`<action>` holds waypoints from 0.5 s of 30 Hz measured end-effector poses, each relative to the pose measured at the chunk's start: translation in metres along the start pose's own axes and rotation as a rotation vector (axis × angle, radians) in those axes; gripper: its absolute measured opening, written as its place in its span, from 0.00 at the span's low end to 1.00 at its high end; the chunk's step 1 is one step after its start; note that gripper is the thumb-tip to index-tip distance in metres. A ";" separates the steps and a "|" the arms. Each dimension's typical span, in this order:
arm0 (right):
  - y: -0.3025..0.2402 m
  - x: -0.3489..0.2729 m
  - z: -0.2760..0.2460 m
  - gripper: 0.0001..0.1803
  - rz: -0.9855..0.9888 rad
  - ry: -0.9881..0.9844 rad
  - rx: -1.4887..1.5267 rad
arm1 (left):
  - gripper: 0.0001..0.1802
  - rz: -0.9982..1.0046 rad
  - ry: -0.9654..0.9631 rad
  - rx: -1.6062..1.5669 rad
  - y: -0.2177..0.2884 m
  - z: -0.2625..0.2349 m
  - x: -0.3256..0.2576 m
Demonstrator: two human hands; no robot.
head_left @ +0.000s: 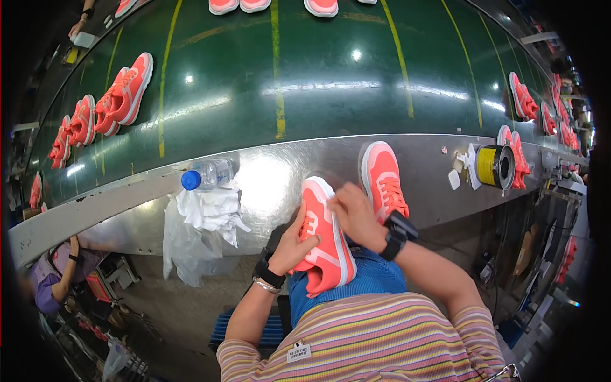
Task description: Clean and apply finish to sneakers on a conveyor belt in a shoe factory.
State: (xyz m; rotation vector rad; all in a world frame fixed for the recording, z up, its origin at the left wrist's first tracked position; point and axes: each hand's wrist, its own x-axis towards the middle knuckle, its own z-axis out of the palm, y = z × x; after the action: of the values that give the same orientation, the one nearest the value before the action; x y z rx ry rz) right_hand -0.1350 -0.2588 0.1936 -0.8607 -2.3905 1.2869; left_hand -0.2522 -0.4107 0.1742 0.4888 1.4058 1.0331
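Observation:
A coral-pink sneaker with a white sole rests across my lap, its toe against the metal ledge. My left hand grips it round the lace side, thumb over the opening. At the edge of its toe is my right hand, fingers curled and pinched together; anything between them is hidden and slightly blurred. The matching sneaker lies on the ledge just beyond my right hand, toe pointing away. Both shoes have coral laces.
A metal ledge runs before a green conveyor belt carrying several sneakers. White cloths and a blue-capped bottle lie left. A yellow-and-black can stands right, beside white scraps. Another person's arm shows lower left.

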 end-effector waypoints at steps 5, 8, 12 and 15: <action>0.001 0.007 0.001 0.01 -0.045 -0.045 -0.046 | 0.46 -0.034 0.009 -0.019 -0.002 0.001 0.000; 0.001 -0.015 0.000 0.02 -0.064 -0.093 -0.019 | 0.46 -0.032 0.018 0.000 -0.004 -0.001 0.000; 0.007 0.006 0.004 0.02 -0.062 -0.019 -0.040 | 0.46 -0.022 0.012 -0.024 -0.001 0.002 0.000; 0.008 0.034 0.002 0.02 0.078 -0.052 -0.002 | 0.46 -0.042 0.001 -0.035 0.004 0.004 0.002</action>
State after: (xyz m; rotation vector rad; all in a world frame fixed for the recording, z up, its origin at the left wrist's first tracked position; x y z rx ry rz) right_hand -0.1597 -0.2352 0.1851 -0.9405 -2.4206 1.3514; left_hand -0.2504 -0.4062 0.1774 0.4320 1.3912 1.0224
